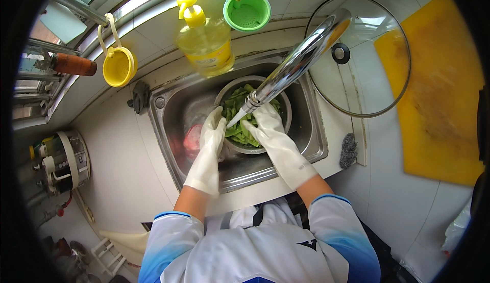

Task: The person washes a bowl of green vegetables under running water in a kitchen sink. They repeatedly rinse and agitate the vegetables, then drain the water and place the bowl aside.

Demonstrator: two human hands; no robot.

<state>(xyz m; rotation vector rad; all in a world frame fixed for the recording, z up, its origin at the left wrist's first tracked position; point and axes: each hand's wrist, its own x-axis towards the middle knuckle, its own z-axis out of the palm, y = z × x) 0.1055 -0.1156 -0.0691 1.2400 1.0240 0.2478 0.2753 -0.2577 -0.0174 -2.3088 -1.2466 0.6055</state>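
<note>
A round metal bowl [289, 110] stands in the steel sink, holding cut green vegetable pieces [246, 136]. Both my hands wear long white rubber gloves. At the bowl's left side my left hand [212, 130] grips the rim, its thumb towards the greens. My right hand [268, 122] lies over the right part of the greens, thumb and fingers apart; some fingertips are hidden among the pieces. Between the hands, water [237, 118] runs from the chrome faucet [301, 56] onto the greens. A pinkish-red object [193, 141] lies in the sink beside my left hand, partly covered by it.
The sink [317, 130] has a raised steel rim. Behind it stands a yellow pump bottle [206, 43]; green [247, 13] and yellow [119, 66] strainers hang nearby. At right are a glass lid [375, 53], a grey scouring pad [348, 150] and an orange-yellow cutting board [439, 89].
</note>
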